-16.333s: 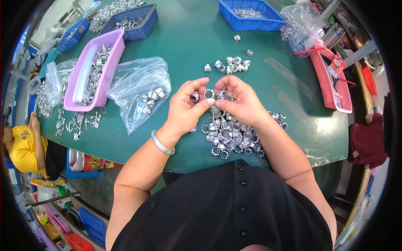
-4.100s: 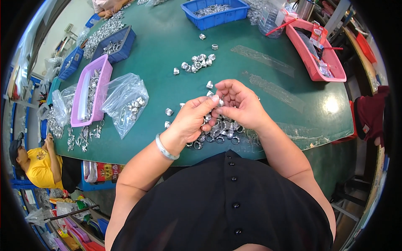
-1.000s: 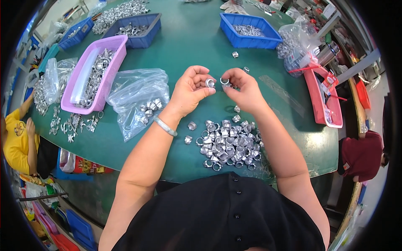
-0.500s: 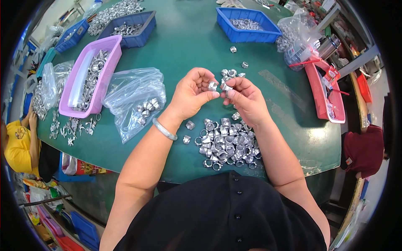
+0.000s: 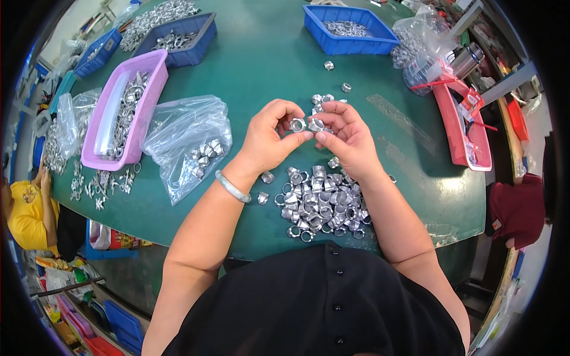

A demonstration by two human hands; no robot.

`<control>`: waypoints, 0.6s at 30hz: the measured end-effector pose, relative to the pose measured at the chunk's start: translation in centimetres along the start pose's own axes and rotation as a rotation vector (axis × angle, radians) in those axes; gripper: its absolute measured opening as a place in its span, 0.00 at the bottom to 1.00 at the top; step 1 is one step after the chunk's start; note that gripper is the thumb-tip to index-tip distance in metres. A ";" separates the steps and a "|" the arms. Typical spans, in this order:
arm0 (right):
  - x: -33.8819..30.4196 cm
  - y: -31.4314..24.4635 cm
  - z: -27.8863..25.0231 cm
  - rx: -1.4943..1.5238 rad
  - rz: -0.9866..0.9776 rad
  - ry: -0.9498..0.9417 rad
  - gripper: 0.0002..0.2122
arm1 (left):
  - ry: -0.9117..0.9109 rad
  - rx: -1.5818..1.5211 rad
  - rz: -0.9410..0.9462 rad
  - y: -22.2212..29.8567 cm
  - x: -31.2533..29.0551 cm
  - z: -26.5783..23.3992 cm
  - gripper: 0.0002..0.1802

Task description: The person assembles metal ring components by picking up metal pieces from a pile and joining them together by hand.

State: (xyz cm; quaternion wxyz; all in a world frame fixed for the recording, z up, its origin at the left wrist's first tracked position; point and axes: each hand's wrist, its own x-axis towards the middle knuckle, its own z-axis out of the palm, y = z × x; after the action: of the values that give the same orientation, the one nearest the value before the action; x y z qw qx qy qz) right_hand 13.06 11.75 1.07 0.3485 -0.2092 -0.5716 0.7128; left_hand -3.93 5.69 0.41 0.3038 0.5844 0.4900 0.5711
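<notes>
My left hand [image 5: 269,132] pinches a silver metal ring [image 5: 297,124] between thumb and fingers. A second silver ring [image 5: 316,124] is pinched in my right hand [image 5: 349,137], close beside the first. Both rings have their round openings showing. Below my hands a heap of similar silver rings [image 5: 325,202] lies on the green table, nearest my body. A smaller cluster of rings [image 5: 320,101] sits just beyond my fingers, partly hidden by my right hand. Two loose rings [image 5: 265,188] lie near my left wrist, which wears a pale bangle [image 5: 233,186].
To the left, a clear plastic bag [image 5: 187,133] holds several rings, beside a pink basket [image 5: 157,65] of metal parts. Blue bins [image 5: 350,45] stand at the far side. A red basket [image 5: 463,139] is at the right. One person [image 5: 32,207] sits left, another [image 5: 516,210] right.
The rings in both hands have been turned so their openings now show. My right hand has shifted slightly left, bringing its ring level with the left one.
</notes>
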 end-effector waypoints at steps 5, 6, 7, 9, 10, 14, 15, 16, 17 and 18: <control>-0.3 0.5 0.0 -0.277 -0.182 0.035 0.22 | 0.015 -0.517 -0.318 0.5 0.0 0.4 0.09; -0.3 0.7 0.0 -0.276 -0.183 0.039 0.22 | -0.021 -0.593 -0.389 0.6 0.0 0.4 0.07; -0.2 0.9 0.0 -0.360 -0.256 0.049 0.22 | -0.058 -0.669 -0.461 0.6 0.0 0.4 0.05; -0.2 0.9 0.1 -0.443 -0.328 0.058 0.22 | -0.094 -0.702 -0.511 0.5 0.1 0.1 0.05; -0.2 0.8 0.3 -0.502 -0.359 0.057 0.22 | -0.125 -0.735 -0.559 0.4 0.0 0.0 0.07; -0.3 0.6 0.4 -0.627 -0.427 0.056 0.22 | -0.147 -0.687 -0.544 0.0 0.0 0.2 0.10; -0.2 0.7 0.4 -0.627 -0.427 0.056 0.22 | -0.151 -0.706 -0.549 -0.1 0.0 0.2 0.10; -0.2 0.7 0.5 -0.627 -0.438 0.064 0.22 | -0.154 -0.726 -0.554 -0.1 0.0 0.2 0.11; -0.2 0.7 0.5 -0.626 -0.449 0.072 0.22 | -0.154 -0.726 -0.554 -0.2 0.0 0.2 0.11; -0.2 0.6 0.5 -0.626 -0.448 0.073 0.22 | -0.153 -0.756 -0.544 -0.1 0.0 0.2 0.11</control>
State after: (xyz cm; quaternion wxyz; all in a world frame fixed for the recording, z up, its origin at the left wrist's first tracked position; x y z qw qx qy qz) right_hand 12.67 11.19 0.59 0.4350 -0.2005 -0.7804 0.4019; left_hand -3.80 5.82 0.28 0.6692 0.3234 0.3593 0.5644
